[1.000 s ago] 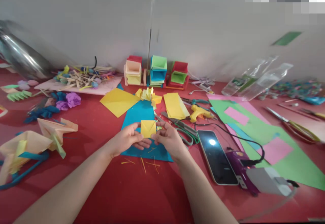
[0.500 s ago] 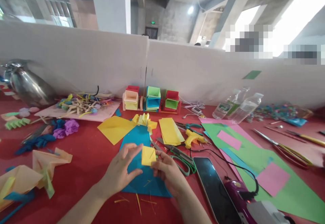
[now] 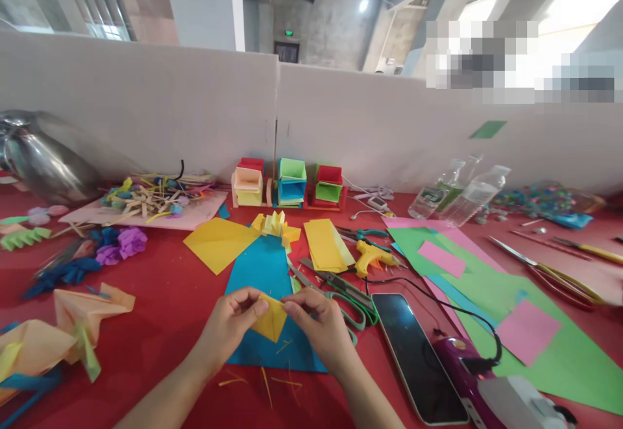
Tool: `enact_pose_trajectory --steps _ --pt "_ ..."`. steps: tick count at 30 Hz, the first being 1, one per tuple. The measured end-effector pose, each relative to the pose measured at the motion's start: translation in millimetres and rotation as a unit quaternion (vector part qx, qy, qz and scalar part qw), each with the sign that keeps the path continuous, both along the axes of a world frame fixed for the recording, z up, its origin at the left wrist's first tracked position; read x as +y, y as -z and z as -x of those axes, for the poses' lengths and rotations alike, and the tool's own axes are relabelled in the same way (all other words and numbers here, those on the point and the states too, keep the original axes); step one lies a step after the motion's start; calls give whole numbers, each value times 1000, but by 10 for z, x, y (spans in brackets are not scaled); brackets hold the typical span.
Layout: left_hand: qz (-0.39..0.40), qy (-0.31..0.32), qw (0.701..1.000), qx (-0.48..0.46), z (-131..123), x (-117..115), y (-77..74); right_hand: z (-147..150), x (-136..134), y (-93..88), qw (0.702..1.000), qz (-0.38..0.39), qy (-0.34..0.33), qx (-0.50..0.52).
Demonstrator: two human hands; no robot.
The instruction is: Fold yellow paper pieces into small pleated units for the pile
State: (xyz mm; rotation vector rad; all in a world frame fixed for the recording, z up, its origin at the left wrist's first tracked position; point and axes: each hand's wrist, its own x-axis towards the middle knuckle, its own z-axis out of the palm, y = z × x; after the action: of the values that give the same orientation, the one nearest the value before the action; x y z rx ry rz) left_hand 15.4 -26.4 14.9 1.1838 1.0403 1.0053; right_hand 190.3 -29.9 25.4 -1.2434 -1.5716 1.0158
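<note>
A small yellow folded paper (image 3: 271, 322) is held up between both hands, its lower end coming to a point and a crease running down it. My left hand (image 3: 239, 322) pinches its upper left corner with thumb and fingers. At the upper right corner, my right hand (image 3: 317, 322) pinches it the same way. Below lies a blue paper sheet (image 3: 263, 263) with thin yellow scraps on it. Green-handled scissors (image 3: 354, 312) lie close to my right hand, partly hidden by it.
Yellow sheets (image 3: 219, 242), a yellow glue gun (image 3: 374, 258), and a craft knife (image 3: 343, 284) lie beyond the hands. A phone (image 3: 418, 357) and purple power strip (image 3: 462, 377) lie right. Folded paper boxes (image 3: 292, 182) stand by the white partition (image 3: 146, 104). Plastic bottles (image 3: 474, 198) stand back right.
My left hand has come in to grip the yellow paper, which my right hand alone was holding. The paper has turned from square-on to point-down and moved slightly lower.
</note>
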Motion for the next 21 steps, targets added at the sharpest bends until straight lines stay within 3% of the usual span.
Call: enact_pose_trajectory --steps 7,12,21 --pt "12 4 1000 -17 -25 -15 7 62 -32 -25 1000 -11 -14 -15" --pt "51 43 996 -61 -44 -52 -5 75 -46 -4 999 -33 16 -20" --pt "75 41 995 -54 -30 -61 -47 75 -52 3 982 -179 -39 -53"
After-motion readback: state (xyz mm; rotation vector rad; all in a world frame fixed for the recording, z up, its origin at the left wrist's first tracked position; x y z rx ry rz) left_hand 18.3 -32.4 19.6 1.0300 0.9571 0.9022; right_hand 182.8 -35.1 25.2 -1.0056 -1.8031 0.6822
